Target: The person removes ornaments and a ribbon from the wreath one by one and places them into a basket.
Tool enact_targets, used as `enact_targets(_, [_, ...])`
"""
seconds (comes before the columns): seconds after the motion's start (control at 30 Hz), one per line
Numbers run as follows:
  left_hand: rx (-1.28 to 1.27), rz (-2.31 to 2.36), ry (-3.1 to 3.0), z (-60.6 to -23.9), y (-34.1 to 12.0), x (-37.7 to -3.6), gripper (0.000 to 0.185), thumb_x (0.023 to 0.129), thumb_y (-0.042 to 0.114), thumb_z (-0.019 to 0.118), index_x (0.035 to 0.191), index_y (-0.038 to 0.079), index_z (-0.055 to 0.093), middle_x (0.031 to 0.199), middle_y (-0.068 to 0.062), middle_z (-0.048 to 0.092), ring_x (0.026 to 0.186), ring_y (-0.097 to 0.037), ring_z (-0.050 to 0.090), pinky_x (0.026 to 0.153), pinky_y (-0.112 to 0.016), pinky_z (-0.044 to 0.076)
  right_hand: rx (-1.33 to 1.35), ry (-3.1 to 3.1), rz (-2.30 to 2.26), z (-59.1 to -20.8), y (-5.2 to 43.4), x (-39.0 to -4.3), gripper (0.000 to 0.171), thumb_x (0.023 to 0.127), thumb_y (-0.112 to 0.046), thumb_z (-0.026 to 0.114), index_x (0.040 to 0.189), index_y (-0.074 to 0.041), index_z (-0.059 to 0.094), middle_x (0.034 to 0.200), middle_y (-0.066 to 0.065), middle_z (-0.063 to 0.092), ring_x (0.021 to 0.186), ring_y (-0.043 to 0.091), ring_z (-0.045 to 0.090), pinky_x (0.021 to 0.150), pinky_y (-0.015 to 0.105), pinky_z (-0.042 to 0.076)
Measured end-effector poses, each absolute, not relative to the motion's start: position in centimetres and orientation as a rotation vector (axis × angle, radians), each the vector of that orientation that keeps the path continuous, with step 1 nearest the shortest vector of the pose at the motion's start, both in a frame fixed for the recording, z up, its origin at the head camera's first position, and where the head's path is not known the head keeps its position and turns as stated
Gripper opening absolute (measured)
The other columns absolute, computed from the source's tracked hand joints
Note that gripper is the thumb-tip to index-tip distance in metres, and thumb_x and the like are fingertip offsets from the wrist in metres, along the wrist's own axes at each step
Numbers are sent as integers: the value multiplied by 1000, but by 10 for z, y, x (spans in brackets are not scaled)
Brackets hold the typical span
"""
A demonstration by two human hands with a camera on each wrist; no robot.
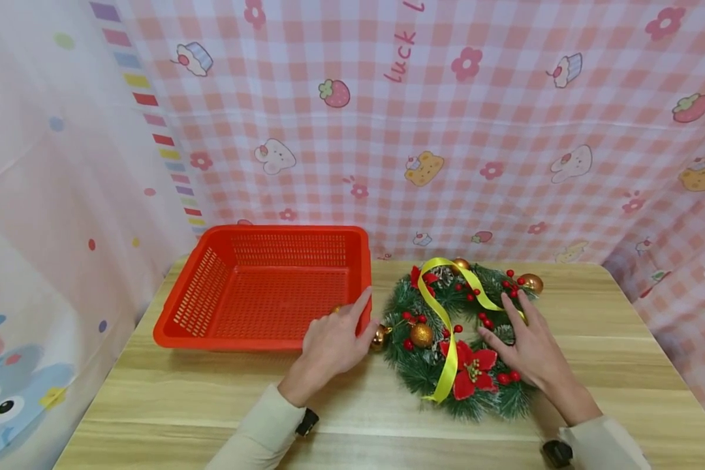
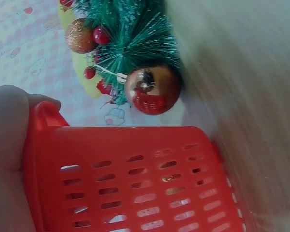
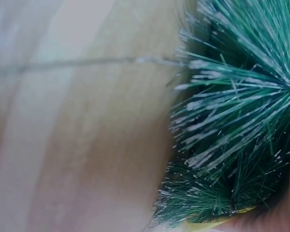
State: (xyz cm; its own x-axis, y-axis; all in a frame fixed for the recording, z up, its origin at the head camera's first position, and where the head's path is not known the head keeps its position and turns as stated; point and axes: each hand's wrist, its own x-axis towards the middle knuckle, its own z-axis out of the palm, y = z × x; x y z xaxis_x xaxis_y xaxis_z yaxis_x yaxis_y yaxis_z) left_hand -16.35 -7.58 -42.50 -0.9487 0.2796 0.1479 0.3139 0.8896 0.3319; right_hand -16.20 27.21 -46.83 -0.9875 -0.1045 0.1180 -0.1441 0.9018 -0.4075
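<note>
The left hand (image 1: 329, 343) rests on the basket's (image 1: 258, 287) near right corner, fingers relaxed, steadying it. The right hand (image 1: 529, 349) lies flat on the wreath (image 1: 455, 339) — no grip, only pressure — just right of the basket on the desk (image 1: 153, 398).

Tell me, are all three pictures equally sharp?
No. Head view: evenly lit, sharp, edges bowed by a wide lens. Left wrist view: basket fairly clear, table smeared. Right wrist view: wreath needles very close and soft, table streaked with blur.
</note>
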Motion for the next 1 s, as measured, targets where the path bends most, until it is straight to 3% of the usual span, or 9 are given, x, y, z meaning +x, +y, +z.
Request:
enact_targets(0.1, [-451, -615, -2968, -424, -75, -164, 60, 101, 48, 47, 154, 23, 37, 138, -17, 58, 80, -29, 68, 58, -38, 53, 195, -2968, 649, -469, 273, -161, 90, 95, -56, 56, 157, -4, 19, 161, 29, 8, 140, 58, 18, 100, 77, 24])
enact_targets(0.2, [-449, -699, -2931, -421, -71, -164, 58, 99, 42, 54, 150, 17, 44, 144, -21, 50, 120, -41, 57, 87, -53, 52, 199, -2962, 648, -470, 273, -161, 90, 95, -56, 56, 157, -3, 20, 161, 29, 8, 140, 58, 18, 101, 76, 23])
enact_targets(0.27, [-497, -771, -2859, -418, -67, -162, 54, 97, 36, 60, 145, 12, 50, 145, -23, 47, 128, -42, 49, 95, -58, 46, 199, -2955, 641, -470, 273, -161, 90, 94, -56, 56, 157, -3, 21, 161, 29, 10, 140, 58, 18, 102, 76, 23])
enact_targets(0.6, [-836, -861, -2418, -424, -34, -158, 32, 87, 12, 75, 118, 7, 67, 121, -8, 65, 112, -24, 58, 92, -39, 50, 212, -2954, 615, -471, 272, -161, 88, 95, -56, 56, 155, -1, 23, 160, 30, 11, 139, 58, 20, 103, 76, 23])
enact_targets(0.77, [-918, -791, -2470, -432, -21, -157, 36, 88, 17, 75, 122, 9, 65, 117, -4, 68, 102, -19, 60, 91, -30, 50, 210, -2946, 601, -471, 272, -161, 88, 95, -55, 56, 155, 0, 25, 160, 30, 12, 138, 59, 21, 103, 76, 23])
enact_targets(1.0, [-935, -536, -2606, -436, -8, -156, 51, 89, 31, 75, 135, 16, 59, 122, 0, 68, 95, -17, 56, 79, -28, 45, 209, -2959, 570, -470, 272, -161, 88, 94, -56, 57, 155, -1, 26, 160, 29, 12, 138, 58, 22, 103, 74, 25])
